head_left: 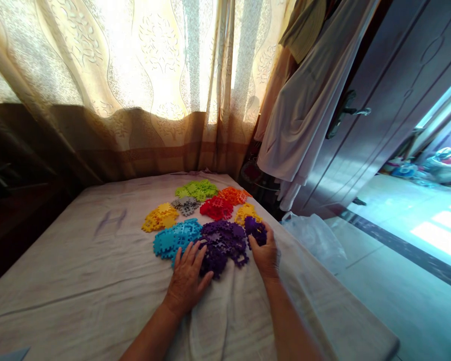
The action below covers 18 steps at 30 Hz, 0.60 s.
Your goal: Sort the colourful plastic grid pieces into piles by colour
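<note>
Clock centred on purple pile (221, 243), on cloth-covered counter (135, 296). Left hand (188, 276), at 8 o'clock: palm down, fingers parted, over near edges of purple pile and blue pile (177, 237). Right hand (265, 251), 3 o'clock: thumb and fingers clamped on purple pieces (255, 230). Blue pile at 9; left yellow pile (160, 217), 10; grey pile (185, 205) and green pile (196, 189), 11; red pile (216, 207), 12; right yellow pile (245, 213), 1, with orange pile (233, 195) beyond red.
</note>
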### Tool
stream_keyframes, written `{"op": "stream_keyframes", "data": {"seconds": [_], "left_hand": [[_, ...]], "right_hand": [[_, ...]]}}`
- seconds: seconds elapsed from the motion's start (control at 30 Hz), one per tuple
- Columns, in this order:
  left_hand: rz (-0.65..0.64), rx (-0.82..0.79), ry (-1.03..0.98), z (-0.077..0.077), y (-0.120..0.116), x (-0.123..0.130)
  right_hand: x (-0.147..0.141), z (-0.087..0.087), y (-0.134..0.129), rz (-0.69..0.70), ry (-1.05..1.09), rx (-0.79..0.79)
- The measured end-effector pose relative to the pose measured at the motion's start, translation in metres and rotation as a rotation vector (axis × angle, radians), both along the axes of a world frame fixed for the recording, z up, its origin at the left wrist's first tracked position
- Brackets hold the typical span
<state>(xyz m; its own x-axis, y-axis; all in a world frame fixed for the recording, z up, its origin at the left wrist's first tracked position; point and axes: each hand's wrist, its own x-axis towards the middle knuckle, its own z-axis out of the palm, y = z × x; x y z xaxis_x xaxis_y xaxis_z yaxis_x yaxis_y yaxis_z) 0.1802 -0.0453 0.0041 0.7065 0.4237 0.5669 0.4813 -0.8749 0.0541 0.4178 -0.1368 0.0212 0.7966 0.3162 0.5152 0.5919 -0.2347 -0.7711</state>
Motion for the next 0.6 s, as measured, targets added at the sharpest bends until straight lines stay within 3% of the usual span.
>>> {"op": "stream_keyframes", "data": {"seconds": [0.27, 0.6], "left_hand": [[-0.012, 0.040, -0.037, -0.001, 0.001, 0.000], [-0.027, 0.010, -0.025, 0.000, -0.001, -0.001]], "right_hand": [[-0.002, 0.002, -0.001, 0.107, 0.023, -0.234], [0.013, 0.003, 0.005, 0.137, 0.225, -0.051]]}}
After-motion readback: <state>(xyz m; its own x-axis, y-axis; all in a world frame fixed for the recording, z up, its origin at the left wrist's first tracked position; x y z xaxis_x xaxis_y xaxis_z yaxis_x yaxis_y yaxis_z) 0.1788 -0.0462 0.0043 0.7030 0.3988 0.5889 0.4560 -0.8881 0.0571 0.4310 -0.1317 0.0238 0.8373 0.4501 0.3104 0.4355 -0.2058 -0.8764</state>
